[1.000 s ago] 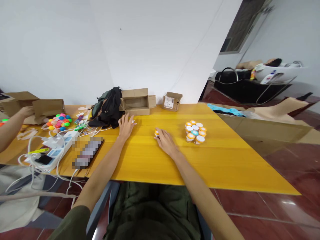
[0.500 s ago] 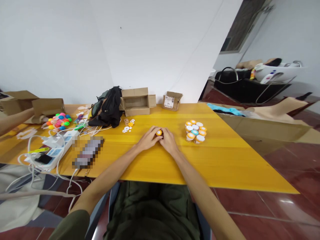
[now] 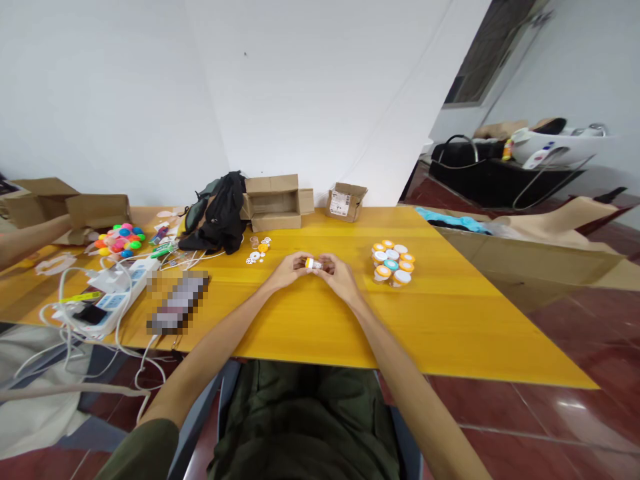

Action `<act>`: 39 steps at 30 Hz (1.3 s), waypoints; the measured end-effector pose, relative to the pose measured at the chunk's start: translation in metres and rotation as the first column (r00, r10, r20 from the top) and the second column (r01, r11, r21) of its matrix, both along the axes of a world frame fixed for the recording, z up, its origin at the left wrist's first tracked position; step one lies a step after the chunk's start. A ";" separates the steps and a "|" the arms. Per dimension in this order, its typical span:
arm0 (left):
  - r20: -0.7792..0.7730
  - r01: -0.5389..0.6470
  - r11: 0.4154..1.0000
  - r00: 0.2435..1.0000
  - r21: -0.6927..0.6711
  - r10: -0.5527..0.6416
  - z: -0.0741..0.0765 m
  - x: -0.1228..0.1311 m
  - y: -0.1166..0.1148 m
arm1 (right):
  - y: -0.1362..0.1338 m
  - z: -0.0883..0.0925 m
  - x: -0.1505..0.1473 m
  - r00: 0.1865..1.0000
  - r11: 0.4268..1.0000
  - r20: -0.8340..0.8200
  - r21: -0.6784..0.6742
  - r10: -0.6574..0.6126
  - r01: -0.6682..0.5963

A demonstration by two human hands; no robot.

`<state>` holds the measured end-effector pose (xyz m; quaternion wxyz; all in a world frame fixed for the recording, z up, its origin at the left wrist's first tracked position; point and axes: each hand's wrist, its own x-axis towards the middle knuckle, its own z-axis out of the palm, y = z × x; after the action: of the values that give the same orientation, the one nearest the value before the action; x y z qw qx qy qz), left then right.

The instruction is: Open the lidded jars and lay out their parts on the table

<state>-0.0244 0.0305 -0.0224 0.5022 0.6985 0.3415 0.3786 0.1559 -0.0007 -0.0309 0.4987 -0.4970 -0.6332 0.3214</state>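
Between my two hands a small clear jar [image 3: 317, 265] with an orange-and-white lid lies on its side, its lid end toward the left. My left hand [image 3: 293, 269] is closed on the lid end, thumb and fingers around it. At the other end, my right hand [image 3: 339, 272] grips the clear body. To the right stands a cluster of several similar small jars [image 3: 391, 265] with orange, white and teal lids. Left of my hands lie loose white perforated discs [image 3: 255, 256] and an orange ring lid [image 3: 263, 248].
An open cardboard box [image 3: 274, 204] and a smaller labelled box [image 3: 345, 202] stand along the wall. A black bag [image 3: 220, 217], colourful balls [image 3: 120, 241], a power strip [image 3: 117, 300] with cables and a blurred-out phone [image 3: 180, 303] occupy the left. Another person's arm [image 3: 33, 248] reaches in at far left.
The jar has tipped from lid facing me to lying sideways, its lid now toward the left. My hands have spread slightly apart around it.
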 end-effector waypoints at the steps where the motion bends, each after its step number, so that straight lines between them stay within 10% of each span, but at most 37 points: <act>1: 0.008 -0.005 1.000 1.000 -0.013 0.005 0.000 0.000 0.001 | 0.001 -0.001 0.001 0.999 1.000 -0.029 -0.008 0.013 -0.013; 39: 0.069 -0.026 0.998 0.997 -0.061 0.030 0.009 0.003 -0.006 | -0.002 -0.003 -0.003 0.999 0.982 -0.015 0.182 0.052 -0.049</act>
<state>-0.0213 0.0249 -0.0132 0.5291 0.6647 0.3448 0.3993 0.1534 -0.0028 -0.0335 0.5397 -0.4301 -0.6673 0.2799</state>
